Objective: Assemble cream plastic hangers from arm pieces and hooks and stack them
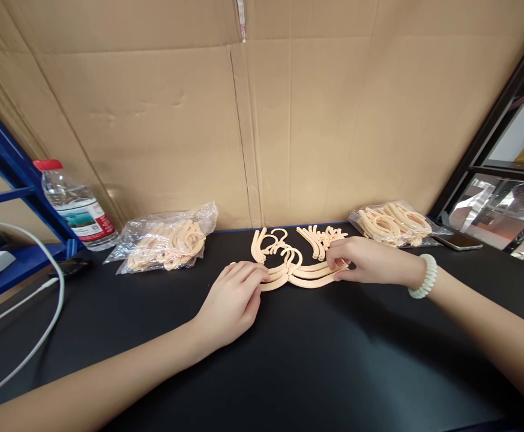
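Observation:
Several cream plastic hangers [309,279] lie spread on the black table, their hooks pointing away from me. My left hand [234,300] has its fingers closed on the left ends of these hangers. At their right ends, my right hand [370,261] pinches the arms between thumb and fingers. Just behind are loose curved hanger pieces [258,245] and a round hook piece [278,235]. More curved pieces [311,241] lie in a pile behind my right hand.
Clear bags of cream parts stand at left [167,245] and right [392,223]. A water bottle [81,210] and white cable [59,288] are on the left, a phone [458,241] on the right. Cardboard [176,120] rises behind the black table [289,372].

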### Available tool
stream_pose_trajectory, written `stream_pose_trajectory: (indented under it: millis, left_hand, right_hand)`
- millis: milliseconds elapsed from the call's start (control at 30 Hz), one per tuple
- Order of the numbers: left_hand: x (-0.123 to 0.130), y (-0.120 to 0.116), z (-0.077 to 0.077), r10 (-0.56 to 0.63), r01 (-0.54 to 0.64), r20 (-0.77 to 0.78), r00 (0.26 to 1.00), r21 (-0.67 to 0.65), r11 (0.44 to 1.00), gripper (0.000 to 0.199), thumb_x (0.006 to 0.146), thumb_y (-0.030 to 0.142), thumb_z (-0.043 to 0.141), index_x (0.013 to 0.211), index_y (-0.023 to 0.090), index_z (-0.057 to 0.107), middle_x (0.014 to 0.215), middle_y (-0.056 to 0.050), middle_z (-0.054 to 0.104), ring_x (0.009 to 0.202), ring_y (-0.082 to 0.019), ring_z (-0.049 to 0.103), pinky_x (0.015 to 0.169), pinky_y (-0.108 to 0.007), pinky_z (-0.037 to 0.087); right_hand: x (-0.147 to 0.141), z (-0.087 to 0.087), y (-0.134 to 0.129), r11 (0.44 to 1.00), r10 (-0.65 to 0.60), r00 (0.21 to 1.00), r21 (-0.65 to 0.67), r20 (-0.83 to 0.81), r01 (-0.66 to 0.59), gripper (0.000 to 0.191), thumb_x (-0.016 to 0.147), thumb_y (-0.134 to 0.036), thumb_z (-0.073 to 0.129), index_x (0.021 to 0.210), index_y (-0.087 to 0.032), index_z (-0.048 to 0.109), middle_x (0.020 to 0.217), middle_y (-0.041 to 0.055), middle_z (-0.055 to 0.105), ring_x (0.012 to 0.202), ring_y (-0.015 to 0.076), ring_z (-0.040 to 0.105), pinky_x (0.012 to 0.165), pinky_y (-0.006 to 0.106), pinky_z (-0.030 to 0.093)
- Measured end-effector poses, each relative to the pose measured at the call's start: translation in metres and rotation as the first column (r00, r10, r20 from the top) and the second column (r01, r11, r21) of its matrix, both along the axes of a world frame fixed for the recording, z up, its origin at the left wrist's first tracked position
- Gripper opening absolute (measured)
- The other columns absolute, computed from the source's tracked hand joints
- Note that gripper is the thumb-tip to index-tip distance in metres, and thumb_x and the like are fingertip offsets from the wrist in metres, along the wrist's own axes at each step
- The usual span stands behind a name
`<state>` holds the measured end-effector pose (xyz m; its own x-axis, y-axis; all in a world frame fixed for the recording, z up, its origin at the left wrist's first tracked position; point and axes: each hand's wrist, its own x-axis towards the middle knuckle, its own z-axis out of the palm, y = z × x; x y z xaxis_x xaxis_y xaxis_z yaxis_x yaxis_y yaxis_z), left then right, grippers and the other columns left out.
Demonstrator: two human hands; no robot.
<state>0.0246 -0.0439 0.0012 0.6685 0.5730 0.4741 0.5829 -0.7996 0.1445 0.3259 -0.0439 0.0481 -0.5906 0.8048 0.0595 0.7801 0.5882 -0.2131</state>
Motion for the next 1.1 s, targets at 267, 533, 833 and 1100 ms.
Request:
stream_pose_trajectory:
  millis: [267,533,833,1100]
  left_hand:
    - [0.000,0.002,-0.002,-0.005,0.005,0.018,1.000,0.010,1.000,0.023,0.087,0.005,0.043,0.097,0.020,0.057,0.108,-0.003,0.066,0.104,-0.021,0.058,0.091,-0.040,0.042]
    - [0.000,0.002,0.000,-0.001,0.004,0.103,0.995,-0.028,1.000,0.025,0.084,0.005,0.045,0.097,0.021,0.058,0.104,-0.002,0.068,0.098,-0.020,0.061,0.089,-0.040,0.043]
    - [-0.006,0.015,0.002,0.113,-0.057,0.296,0.948,-0.192,0.980,0.020,0.083,0.011,0.045,0.092,0.022,0.060,0.098,-0.002,0.068,0.089,-0.019,0.063,0.074,-0.032,0.051]
    - [-0.028,0.057,0.014,0.096,-0.059,0.213,0.972,-0.176,0.983,0.024,0.086,0.021,0.044,0.099,0.019,0.064,0.099,-0.006,0.068,0.094,-0.022,0.063,0.084,-0.037,0.050]
  right_hand:
    - [0.001,-0.003,0.002,1.000,-0.015,1.000,-0.005,0.027,0.015,0.012,0.077,-0.011,0.057,0.068,-0.019,0.055,0.070,-0.0013,0.058,0.062,0.0127,0.050,0.058,0.023,0.035]
    - [-0.004,0.000,-0.001,0.999,-0.028,0.999,0.024,0.031,0.027,0.014,0.075,-0.011,0.055,0.065,-0.019,0.050,0.066,-0.0029,0.055,0.059,0.0116,0.047,0.055,0.023,0.033]
    - [-0.006,0.004,-0.003,0.986,-0.078,0.997,0.143,-0.027,0.081,0.022,0.084,-0.017,0.053,0.063,-0.019,0.048,0.063,-0.0016,0.056,0.057,0.0124,0.049,0.056,0.024,0.032]
    - [-0.007,-0.003,0.001,0.970,-0.120,0.992,0.206,-0.038,0.125,0.020,0.087,-0.023,0.052,0.067,-0.020,0.055,0.064,0.0003,0.060,0.060,0.0146,0.053,0.057,0.025,0.034]
